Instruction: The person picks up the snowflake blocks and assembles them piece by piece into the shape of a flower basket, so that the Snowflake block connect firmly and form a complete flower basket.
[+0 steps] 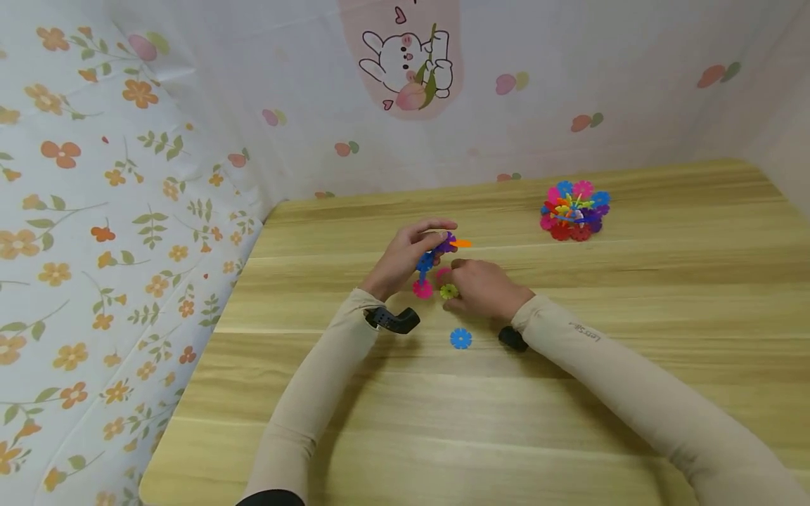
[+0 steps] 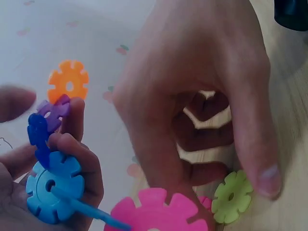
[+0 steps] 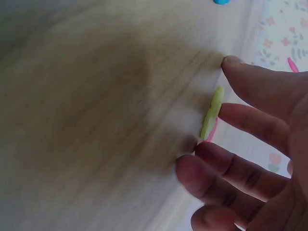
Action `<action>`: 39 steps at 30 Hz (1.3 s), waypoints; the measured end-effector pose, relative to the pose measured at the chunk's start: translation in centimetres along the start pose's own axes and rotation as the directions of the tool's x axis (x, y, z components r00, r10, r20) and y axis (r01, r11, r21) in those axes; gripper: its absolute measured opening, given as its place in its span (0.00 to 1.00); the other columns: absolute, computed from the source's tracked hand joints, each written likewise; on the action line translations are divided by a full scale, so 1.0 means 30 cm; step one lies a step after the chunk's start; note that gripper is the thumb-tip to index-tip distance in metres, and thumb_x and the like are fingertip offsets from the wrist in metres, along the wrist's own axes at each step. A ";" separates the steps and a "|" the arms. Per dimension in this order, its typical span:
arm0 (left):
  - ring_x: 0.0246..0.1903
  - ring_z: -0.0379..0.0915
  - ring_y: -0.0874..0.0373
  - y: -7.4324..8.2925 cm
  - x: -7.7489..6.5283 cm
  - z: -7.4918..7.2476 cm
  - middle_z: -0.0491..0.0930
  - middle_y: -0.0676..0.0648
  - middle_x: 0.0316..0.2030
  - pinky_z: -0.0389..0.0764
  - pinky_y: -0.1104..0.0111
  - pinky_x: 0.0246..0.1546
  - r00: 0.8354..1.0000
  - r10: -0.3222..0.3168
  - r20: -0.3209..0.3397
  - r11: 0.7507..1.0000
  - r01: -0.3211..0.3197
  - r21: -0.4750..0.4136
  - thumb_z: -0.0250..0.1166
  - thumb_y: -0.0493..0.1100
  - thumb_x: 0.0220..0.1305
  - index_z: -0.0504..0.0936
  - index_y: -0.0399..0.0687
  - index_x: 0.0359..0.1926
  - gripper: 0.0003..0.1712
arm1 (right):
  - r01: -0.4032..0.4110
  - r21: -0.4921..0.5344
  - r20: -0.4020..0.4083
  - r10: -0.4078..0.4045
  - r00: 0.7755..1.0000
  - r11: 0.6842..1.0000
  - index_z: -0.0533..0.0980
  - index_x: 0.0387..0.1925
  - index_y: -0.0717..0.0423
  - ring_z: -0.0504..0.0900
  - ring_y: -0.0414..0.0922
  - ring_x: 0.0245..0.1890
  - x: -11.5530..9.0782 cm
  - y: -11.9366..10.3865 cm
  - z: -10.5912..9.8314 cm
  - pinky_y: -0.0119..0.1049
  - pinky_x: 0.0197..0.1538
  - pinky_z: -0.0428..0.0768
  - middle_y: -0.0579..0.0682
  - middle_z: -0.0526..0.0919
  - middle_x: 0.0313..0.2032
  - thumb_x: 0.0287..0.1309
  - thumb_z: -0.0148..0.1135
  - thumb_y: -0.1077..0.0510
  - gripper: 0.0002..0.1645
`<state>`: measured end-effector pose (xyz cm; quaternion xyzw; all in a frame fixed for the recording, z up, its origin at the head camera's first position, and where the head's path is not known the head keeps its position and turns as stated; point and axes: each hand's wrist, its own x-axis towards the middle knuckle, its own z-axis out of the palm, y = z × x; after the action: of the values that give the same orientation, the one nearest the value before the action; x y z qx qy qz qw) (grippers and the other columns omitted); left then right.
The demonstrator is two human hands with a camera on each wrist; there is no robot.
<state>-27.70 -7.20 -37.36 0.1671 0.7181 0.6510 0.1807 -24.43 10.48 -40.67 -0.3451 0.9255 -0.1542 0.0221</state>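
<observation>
My left hand [image 1: 400, 258] grips a chain of notched, flower-shaped plastic discs joined edge to edge. In the left wrist view the chain runs from an orange disc [image 2: 57, 84] through a purple disc [image 2: 60, 109], a dark blue disc [image 2: 38, 130] and light blue discs [image 2: 70, 175] to a large pink disc [image 2: 163, 204] at its lower end. My right hand [image 1: 486, 289] is low over the table, fingers bent and thumb apart. Its index fingertip is right at a yellow-green disc [image 3: 211, 113], which overlaps another pink disc [image 3: 214, 126].
A single blue disc [image 1: 460, 332] lies flat on the wooden table [image 1: 380, 422], nearer to me than the hands. Toward the back right stands a round, multicoloured cluster of joined discs [image 1: 581, 232]. Patterned cloth [image 1: 304, 84] hangs behind the table and along its left side.
</observation>
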 end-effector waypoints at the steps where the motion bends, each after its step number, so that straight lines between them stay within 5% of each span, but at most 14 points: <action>1: 0.36 0.73 0.50 0.000 0.001 0.003 0.82 0.50 0.38 0.76 0.66 0.37 1.000 0.001 0.006 1.000 -0.001 0.000 0.55 0.43 0.76 0.79 0.41 0.61 0.19 | 0.000 -0.006 0.001 0.000 1.000 1.000 0.86 0.48 0.51 0.81 0.48 0.32 0.003 -0.006 0.001 0.44 0.38 0.85 0.53 0.84 0.36 0.54 0.75 0.51 0.20; 6: 0.33 0.69 0.48 -0.002 0.002 0.010 0.83 0.45 0.36 0.73 0.66 0.36 0.999 0.018 0.027 0.999 -0.019 0.036 0.61 0.41 0.72 0.82 0.35 0.57 0.18 | 0.016 0.070 -0.014 -0.015 1.000 0.997 0.85 0.41 0.58 0.81 0.48 0.36 0.002 -0.008 0.002 0.44 0.45 0.85 0.54 0.84 0.37 0.52 0.74 0.61 0.13; 13: 0.42 0.71 0.39 -0.011 -0.001 0.013 0.82 0.47 0.41 0.75 0.67 0.40 0.999 0.033 0.030 0.991 -0.037 0.131 0.65 0.42 0.69 0.84 0.44 0.55 0.16 | -0.055 0.242 0.053 0.044 0.998 0.969 0.82 0.35 0.60 0.78 0.46 0.34 -0.019 0.041 -0.017 0.41 0.42 0.80 0.51 0.84 0.32 0.47 0.75 0.65 0.11; 19: 0.44 0.78 0.34 -0.017 -0.006 0.026 0.82 0.32 0.43 0.81 0.50 0.43 0.994 0.072 0.085 0.975 -0.088 0.205 0.64 0.41 0.69 0.82 0.45 0.56 0.16 | -0.079 0.315 0.088 0.053 0.995 0.946 0.84 0.30 0.55 0.74 0.42 0.29 -0.072 0.113 -0.041 0.35 0.36 0.74 0.47 0.83 0.27 0.49 0.76 0.63 0.07; 22: 0.43 0.81 0.39 -0.017 -0.007 0.033 0.84 0.33 0.44 0.83 0.50 0.46 0.989 0.107 0.107 0.958 -0.131 0.253 0.65 0.40 0.68 0.81 0.44 0.56 0.17 | -0.086 0.362 0.082 0.061 0.995 0.928 0.83 0.29 0.52 0.73 0.41 0.27 -0.104 0.150 -0.053 0.34 0.34 0.73 0.46 0.82 0.26 0.55 0.71 0.66 0.06; 27: 0.41 0.81 0.54 -0.021 -0.008 0.038 0.84 0.43 0.49 0.83 0.67 0.47 0.985 0.135 0.103 0.944 -0.160 0.290 0.67 0.41 0.66 0.82 0.45 0.55 0.17 | -0.097 0.388 -0.020 0.113 0.993 0.917 0.82 0.31 0.50 0.77 0.41 0.29 -0.153 0.182 -0.074 0.34 0.35 0.76 0.46 0.85 0.29 0.59 0.66 0.68 0.09; 33: 0.40 0.81 0.57 -0.032 -0.003 0.045 0.83 0.42 0.49 0.82 0.69 0.46 0.982 0.150 0.111 0.948 -0.174 0.265 0.67 0.40 0.67 0.81 0.44 0.56 0.17 | -0.114 0.488 -0.245 0.261 0.934 0.866 0.83 0.37 0.57 0.83 0.46 0.31 -0.183 0.163 -0.095 0.27 0.34 0.79 0.52 0.88 0.32 0.62 0.67 0.65 0.03; 39: 0.41 0.83 0.44 -0.043 0.005 0.054 0.84 0.39 0.45 0.84 0.52 0.49 0.985 0.141 0.100 0.958 -0.161 0.237 0.66 0.39 0.68 0.81 0.43 0.57 0.17 | 0.010 0.600 -0.416 0.301 0.858 0.800 0.83 0.40 0.63 0.86 0.36 0.25 -0.184 0.131 -0.102 0.28 0.27 0.81 0.60 0.88 0.30 0.61 0.67 0.66 0.05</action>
<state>-27.05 -5.83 -38.80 0.2687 0.7699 0.5622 0.1378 -23.16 17.68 -39.29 -0.1957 0.8316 -0.5105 -0.0972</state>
